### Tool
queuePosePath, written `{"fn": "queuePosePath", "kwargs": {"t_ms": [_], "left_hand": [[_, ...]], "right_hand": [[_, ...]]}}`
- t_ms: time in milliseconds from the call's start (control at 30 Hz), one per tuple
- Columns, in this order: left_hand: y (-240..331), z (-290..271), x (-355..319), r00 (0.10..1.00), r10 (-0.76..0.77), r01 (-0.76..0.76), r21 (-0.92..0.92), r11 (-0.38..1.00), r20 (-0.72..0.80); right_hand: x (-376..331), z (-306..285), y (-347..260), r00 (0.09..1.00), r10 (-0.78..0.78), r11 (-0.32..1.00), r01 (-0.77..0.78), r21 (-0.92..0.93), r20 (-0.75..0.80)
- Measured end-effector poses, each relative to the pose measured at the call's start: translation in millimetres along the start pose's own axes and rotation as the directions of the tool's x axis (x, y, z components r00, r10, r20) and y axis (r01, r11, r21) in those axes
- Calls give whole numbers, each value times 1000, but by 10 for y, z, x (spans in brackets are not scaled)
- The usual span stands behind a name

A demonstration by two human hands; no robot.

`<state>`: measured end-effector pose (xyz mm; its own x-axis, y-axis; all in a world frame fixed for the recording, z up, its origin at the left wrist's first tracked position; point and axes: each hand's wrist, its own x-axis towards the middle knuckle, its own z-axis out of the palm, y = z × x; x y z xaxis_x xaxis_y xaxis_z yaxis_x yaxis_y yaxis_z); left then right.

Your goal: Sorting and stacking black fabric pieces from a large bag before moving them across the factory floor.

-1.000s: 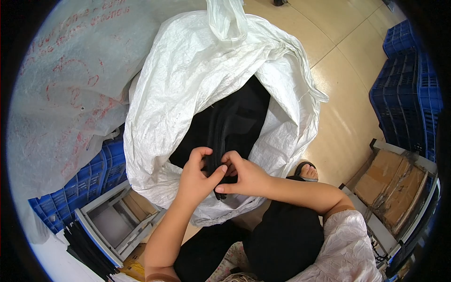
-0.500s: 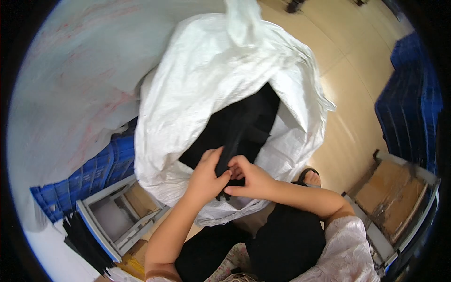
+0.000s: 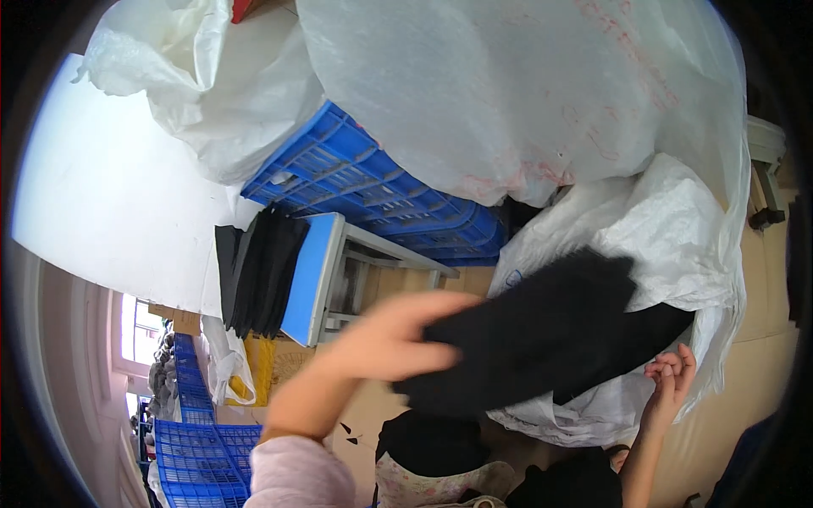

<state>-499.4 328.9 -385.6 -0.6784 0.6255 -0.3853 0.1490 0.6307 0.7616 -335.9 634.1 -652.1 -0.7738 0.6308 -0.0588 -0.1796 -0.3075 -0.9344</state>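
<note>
The left hand (image 3: 419,334) grips black cloth pieces (image 3: 525,339) before the white sack (image 3: 610,224); the right hand (image 3: 671,374), loosely curled, is at its right.

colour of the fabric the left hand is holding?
The fabric in the left hand is black, somewhat motion-blurred; it shows best in the head view.

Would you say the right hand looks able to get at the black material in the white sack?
Probably yes: the right hand looks empty beside the mouth of the white sack, and nothing visible blocks the black material there.
</note>
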Motion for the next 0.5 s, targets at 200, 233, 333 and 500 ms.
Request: {"fn": "queuePosePath", "kwargs": {"t_ms": [200,233,333,500], "left_hand": [[89,-1396,-1821,217,-116,273,-54,961,-969],[48,-1668,-2132,164,-39,322,16,946,-986],[-368,-2365,-2781,222,322,620,388,682,-920],[-1756,-2333,-2699,528,313,734,610,297,-789]], "right_hand": [[-61,12,176,995,101,987,-99,-128,13],[-82,32,196,995,104,985,-103,-139,-2],[-52,65,218,978,207,972,-203,-115,22],[12,270,249,960,234,972,-237,0,156]]}}
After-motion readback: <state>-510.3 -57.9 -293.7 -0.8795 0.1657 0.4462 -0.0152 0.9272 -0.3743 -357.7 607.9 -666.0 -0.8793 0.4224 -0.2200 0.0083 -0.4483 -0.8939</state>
